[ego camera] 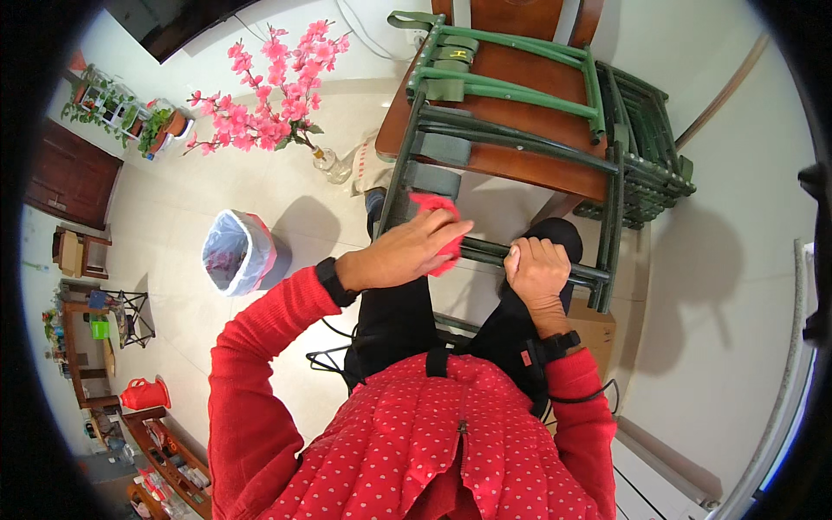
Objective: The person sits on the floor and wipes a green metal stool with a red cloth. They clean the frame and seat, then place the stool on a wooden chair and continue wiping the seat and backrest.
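A folded stool with a dark green metal frame (520,138) and grey-green webbing straps (442,149) extends from the wooden chair's seat to above my knees. My right hand (541,270) grips its paired near tubes, fingers wrapped over them. Between the fingers of my left hand (409,250) is a crumpled red cloth (444,242). The cloth lies against the near left corner of the frame, and the hand hides part of that corner. Farther off, a lighter green folded stool (513,81) rests on the wooden chair (539,110).
Several folded green stools (640,149) are stacked right of the chair. To the left stands a lined waste bin (240,253). Pink artificial blossoms stand in a glass bottle (331,166) beside a pale sack (365,166). A cardboard box (595,335) sits by my right leg.
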The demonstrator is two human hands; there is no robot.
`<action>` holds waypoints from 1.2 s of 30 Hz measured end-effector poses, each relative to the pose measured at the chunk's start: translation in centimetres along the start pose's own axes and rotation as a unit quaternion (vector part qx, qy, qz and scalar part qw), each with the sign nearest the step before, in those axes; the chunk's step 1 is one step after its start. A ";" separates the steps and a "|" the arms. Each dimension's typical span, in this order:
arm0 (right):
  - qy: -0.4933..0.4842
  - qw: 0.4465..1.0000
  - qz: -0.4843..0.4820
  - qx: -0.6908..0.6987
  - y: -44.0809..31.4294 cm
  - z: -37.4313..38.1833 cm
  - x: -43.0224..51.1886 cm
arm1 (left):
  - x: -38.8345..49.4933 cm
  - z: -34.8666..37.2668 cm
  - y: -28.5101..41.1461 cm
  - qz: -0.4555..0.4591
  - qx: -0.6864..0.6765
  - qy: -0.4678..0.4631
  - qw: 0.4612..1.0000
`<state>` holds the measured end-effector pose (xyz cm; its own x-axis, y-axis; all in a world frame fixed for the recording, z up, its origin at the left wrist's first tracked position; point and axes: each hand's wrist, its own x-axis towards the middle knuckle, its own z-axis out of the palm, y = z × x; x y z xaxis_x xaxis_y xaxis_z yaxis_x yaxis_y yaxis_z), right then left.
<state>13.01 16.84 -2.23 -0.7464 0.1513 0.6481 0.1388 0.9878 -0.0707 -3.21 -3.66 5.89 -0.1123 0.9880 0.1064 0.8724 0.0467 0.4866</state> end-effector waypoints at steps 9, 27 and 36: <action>-0.073 0.912 0.098 0.392 -4.6 -2.6 1.6 | 2.1 1.8 1.5 -0.080 -0.422 0.035 0.902; -0.055 0.986 0.135 0.085 1.7 -7.2 -1.5 | 0.2 5.2 0.6 -0.046 0.149 0.040 0.987; -0.072 0.985 0.093 0.129 -1.6 -4.8 -0.5 | 3.0 8.0 0.0 -0.048 0.266 0.082 0.959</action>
<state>16.31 15.02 1.21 -0.8102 0.3164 0.4935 0.1262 0.9162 -0.3803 0.25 0.49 -0.72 -0.2403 0.9406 0.2398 0.9686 0.2487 -0.0049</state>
